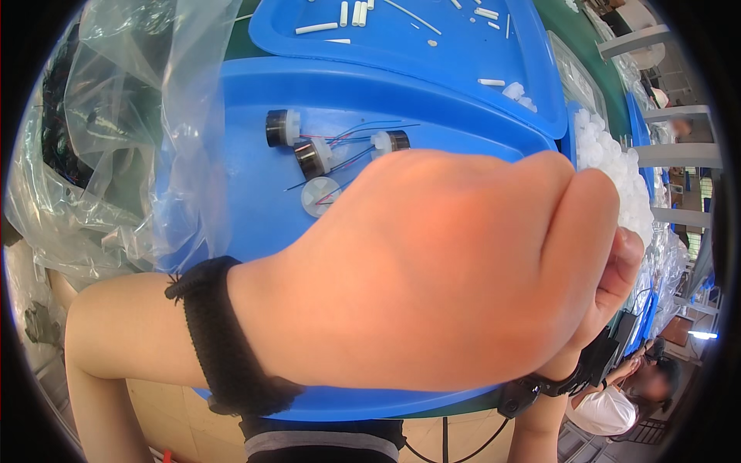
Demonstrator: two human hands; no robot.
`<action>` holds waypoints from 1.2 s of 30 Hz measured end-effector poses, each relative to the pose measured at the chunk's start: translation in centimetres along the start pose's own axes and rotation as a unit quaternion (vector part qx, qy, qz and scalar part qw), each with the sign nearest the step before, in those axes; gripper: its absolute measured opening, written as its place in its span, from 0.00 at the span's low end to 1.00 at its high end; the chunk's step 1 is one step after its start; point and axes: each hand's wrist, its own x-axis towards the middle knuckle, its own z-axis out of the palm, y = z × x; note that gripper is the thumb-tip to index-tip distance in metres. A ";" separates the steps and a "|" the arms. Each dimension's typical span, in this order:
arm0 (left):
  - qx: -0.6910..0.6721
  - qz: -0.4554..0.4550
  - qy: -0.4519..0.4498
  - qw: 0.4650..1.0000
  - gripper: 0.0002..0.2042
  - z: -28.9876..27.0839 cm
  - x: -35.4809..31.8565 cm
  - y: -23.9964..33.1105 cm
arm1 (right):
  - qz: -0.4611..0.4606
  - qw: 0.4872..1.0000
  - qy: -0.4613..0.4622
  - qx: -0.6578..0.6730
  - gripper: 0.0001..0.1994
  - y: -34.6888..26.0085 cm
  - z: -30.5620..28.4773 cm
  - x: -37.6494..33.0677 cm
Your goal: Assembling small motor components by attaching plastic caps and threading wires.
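Across the centre of the view, close to the camera, is the person's left hand [432, 270], wearing a fuzzy black wristband [224, 332] and seen from the back with its fingers curled under. Behind it, the bent fingers of the right hand [615, 282] peek out; a black strap with a boxy device [521, 395] circles that wrist. The hands overlap in view; whether they touch, or whether either is clamped on something, I cannot tell.

Beyond the left hand, in a glossy blue plastic tray [258, 224], lie three short black cylinders with white plastic ends [309, 160]. Thin red, blue and dark wires [340, 140] cross among them. Near them sits a round white plastic disc [318, 198], perhaps the end of another such part.

Those crossed wires look the likeliest trouble: lifting one cylinder could drag a neighbour along or strain a wire where it joins. A low sweep of the left wrist could knock the parts together. On the left, a crumpled clear plastic bag [139, 92] hangs over the tray's edge and could snag a loose wire end. On the right, a heaped mass of translucent white pieces [617, 174] could spill if an elbow or knuckle bumps it.
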 end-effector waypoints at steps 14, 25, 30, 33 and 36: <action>0.066 0.087 0.033 0.993 0.12 0.7 -0.2 -0.6 | -0.027 0.998 -0.008 -0.050 0.18 -0.5 0.0 0.2; -0.017 -0.043 -0.008 0.999 0.11 0.2 0.3 0.8 | -0.024 0.999 0.002 -0.047 0.18 -1.3 0.3 0.3; 0.000 -0.074 -0.037 0.997 0.10 -0.2 -0.3 0.9 | -0.027 0.998 0.009 -0.054 0.19 -0.6 0.6 0.3; 0.027 -0.119 -0.068 0.990 0.09 -0.3 -0.4 1.3 | -0.022 0.999 0.003 -0.046 0.19 -0.9 0.6 0.4; 0.007 -0.121 -0.055 0.991 0.08 -0.1 -0.4 1.0 | -0.016 0.999 0.001 -0.037 0.20 -1.0 0.6 0.4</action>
